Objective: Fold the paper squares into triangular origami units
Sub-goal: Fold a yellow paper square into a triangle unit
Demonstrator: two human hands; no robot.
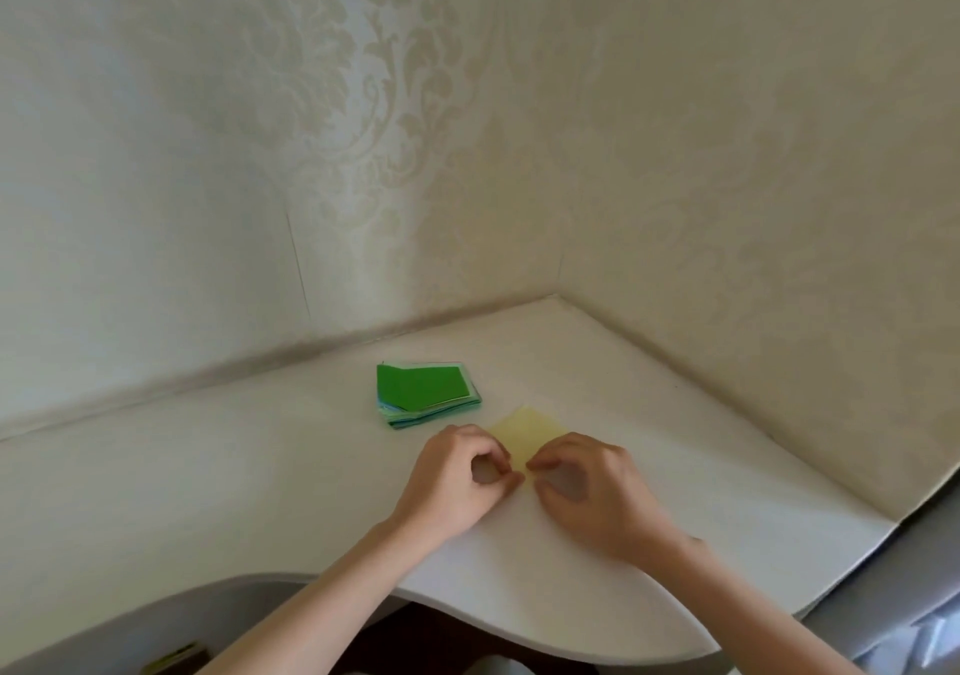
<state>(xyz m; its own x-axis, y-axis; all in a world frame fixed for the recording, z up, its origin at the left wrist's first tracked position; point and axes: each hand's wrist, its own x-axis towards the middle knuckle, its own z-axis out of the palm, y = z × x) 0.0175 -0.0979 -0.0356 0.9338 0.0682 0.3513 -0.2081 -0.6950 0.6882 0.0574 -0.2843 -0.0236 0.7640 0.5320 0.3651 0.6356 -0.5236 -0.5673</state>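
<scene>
Both forearms are reaching in from the lower edge over the white surface (pixel 291 492), meeting near its middle. The left hand (pixel 457 482) and right hand (pixel 592 492) are curling their fingers and pinching the near corner of a pale yellow paper square (pixel 525 432), which is lying flat just beside a stack of green paper squares (pixel 423 392). The hands are covering the sheet's near part, so any crease there is hidden.
</scene>
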